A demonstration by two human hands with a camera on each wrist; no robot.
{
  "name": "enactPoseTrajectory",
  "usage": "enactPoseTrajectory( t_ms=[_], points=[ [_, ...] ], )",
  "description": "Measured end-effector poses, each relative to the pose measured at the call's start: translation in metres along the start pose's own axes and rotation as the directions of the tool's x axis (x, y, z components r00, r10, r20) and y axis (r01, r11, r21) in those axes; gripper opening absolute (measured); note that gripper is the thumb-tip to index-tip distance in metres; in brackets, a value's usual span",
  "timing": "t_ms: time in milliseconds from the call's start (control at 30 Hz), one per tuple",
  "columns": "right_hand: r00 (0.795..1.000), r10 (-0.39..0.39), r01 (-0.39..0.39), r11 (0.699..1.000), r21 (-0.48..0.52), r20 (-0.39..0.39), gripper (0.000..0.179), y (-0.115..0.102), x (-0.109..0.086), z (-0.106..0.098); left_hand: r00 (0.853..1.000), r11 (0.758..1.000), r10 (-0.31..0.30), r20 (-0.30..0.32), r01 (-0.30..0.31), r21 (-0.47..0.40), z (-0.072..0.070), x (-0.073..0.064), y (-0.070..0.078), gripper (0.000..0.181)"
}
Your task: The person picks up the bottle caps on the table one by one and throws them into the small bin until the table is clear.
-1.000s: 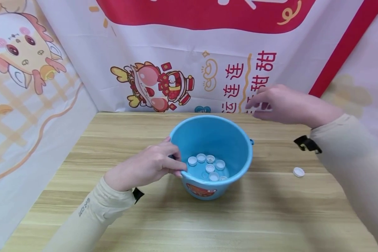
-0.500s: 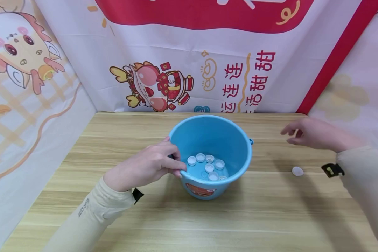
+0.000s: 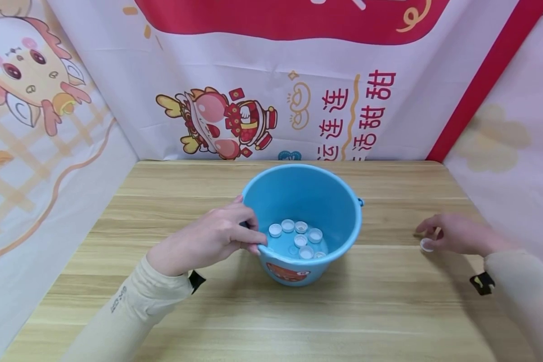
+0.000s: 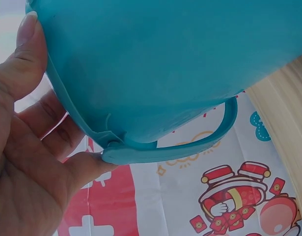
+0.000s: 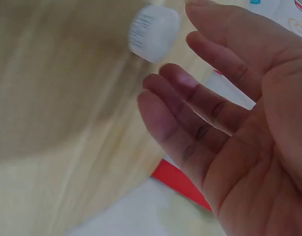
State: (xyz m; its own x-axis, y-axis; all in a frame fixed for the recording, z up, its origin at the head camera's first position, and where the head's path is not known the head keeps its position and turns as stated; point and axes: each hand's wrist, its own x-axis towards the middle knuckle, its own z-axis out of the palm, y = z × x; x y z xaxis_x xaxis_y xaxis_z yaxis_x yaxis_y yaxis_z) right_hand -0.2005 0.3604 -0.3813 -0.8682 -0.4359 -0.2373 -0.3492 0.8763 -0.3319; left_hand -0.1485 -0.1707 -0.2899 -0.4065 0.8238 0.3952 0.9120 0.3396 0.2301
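A blue plastic bucket (image 3: pixel 298 201) stands upright on the table. My left hand (image 3: pixel 217 236) grips its rim on the left side; in the left wrist view the thumb (image 4: pixel 28 54) lies along the rim with fingers on the other side of it. Several white bottle caps (image 3: pixel 300 241) lie on the bucket floor. To the right, one more white cap (image 3: pixel 426 245) is on the table. My right hand (image 3: pixel 461 234) is right over this cap, its fingertips beside it. In the right wrist view the loosely bent fingers (image 5: pixel 160 113) have the cap (image 5: pixel 155 32) just beyond their tips.
The wooden table (image 3: pixel 366 311) meets a printed cloth (image 3: pixel 253 60) at the back, with more cloth on both sides. The bucket's blue handle (image 4: pixel 180 150) hangs down on its outside in the left wrist view.
My right hand has moved from behind the bucket's right side, rightward and then down toward me, to the loose cap. My left hand keeps its hold on the rim.
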Motion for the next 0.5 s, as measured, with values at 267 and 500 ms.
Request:
enactPoseTrajectory(
  t_ms=[267, 500],
  points=[
    [0.999, 0.048, -0.048, 0.999, 0.009, -0.002, 0.019, 0.0, -0.004, 0.012, 1.0, 1.0, 0.006, 0.001, -0.006, 0.0, 0.0, 0.001, 0.0, 0.029],
    [0.998, 0.061, -0.062, 0.998, -0.001, -0.034, 0.016, -0.005, -0.004, 0.016, 1.0, 1.0, 0.012, -0.006, -0.012, 0.012, 0.0, 0.0, 0.0, 0.029]
  ],
)
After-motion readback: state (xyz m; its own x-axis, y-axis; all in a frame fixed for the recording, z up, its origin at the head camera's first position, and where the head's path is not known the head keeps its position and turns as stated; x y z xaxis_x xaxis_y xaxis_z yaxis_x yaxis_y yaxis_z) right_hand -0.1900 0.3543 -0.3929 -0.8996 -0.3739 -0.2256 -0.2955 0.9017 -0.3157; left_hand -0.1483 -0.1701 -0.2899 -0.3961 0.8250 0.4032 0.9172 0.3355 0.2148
